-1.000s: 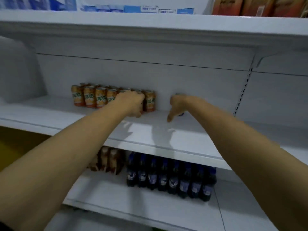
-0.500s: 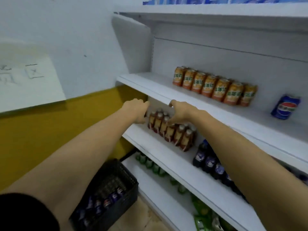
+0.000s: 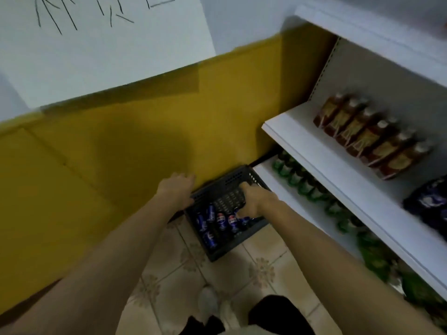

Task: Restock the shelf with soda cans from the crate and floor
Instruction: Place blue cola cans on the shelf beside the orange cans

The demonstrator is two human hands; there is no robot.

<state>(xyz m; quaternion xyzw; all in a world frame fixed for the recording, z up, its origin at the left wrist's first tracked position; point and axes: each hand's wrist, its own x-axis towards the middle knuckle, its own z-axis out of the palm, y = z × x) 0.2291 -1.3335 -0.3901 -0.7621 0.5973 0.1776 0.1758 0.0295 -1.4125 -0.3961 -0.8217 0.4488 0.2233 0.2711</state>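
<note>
Head view: soda cans point(image 3: 221, 222) lie in floor crate point(image 3: 238, 247) left of shelf point(image 3: 338, 170); left grip point(image 3: 177, 189) relaxed, empty at rim; right grip point(image 3: 257, 201) among cans, closure indeterminate; restocking judged largely outstanding.

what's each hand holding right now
Left hand: open, fingers relaxed over the crate rim, holding nothing.
Right hand: fingers curled down onto a blue can in the crate; grip cannot be told.
</note>
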